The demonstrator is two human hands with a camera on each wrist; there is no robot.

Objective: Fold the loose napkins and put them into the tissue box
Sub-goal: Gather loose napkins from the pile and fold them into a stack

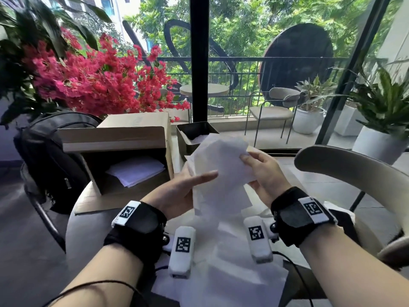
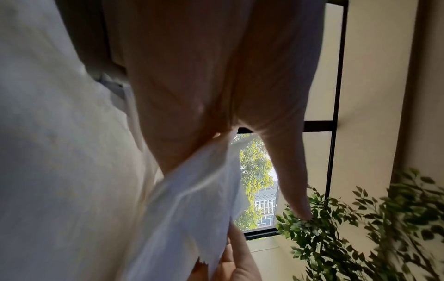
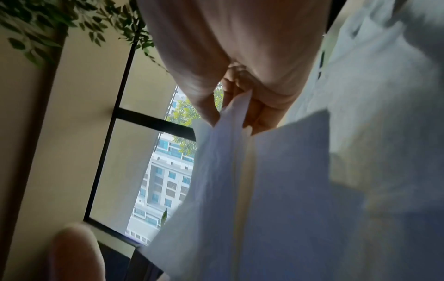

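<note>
Napkin (image 1: 221,165) raised between both hands, right hand (image 1: 263,173) pinching, left hand (image 1: 177,191) supporting

round table (image 1: 93,218), cardboard box (image 1: 124,151), loose napkins (image 1: 232,273)

A thin white paper napkin (image 1: 221,165) hangs limp and creased in the air above the table. More loose white napkins (image 1: 232,269) lie overlapping on the tabletop beneath it. Beyond them stands a dark, open-topped square tissue box (image 1: 188,140), with white napkin paper inside.
</note>
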